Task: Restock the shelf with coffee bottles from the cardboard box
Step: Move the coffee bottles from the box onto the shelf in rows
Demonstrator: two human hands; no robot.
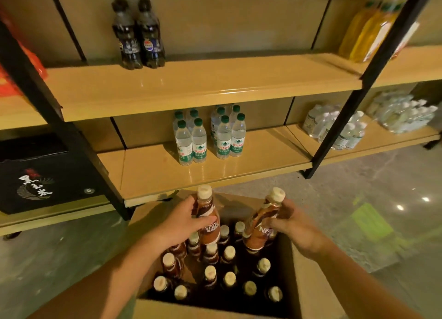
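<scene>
An open cardboard box stands on the floor below me, holding several brown coffee bottles with cream caps. My left hand grips one coffee bottle by its body, held upright above the box. My right hand holds a second coffee bottle, tilted with its cap to the upper right. The wooden shelf in front of the box has bare board on its lower level left of the water bottles.
Green-capped water bottles stand mid lower shelf. Two dark cola bottles sit on the upper shelf. Wrapped water packs lie right, orange drinks upper right, a black carton left. Black posts frame the bays.
</scene>
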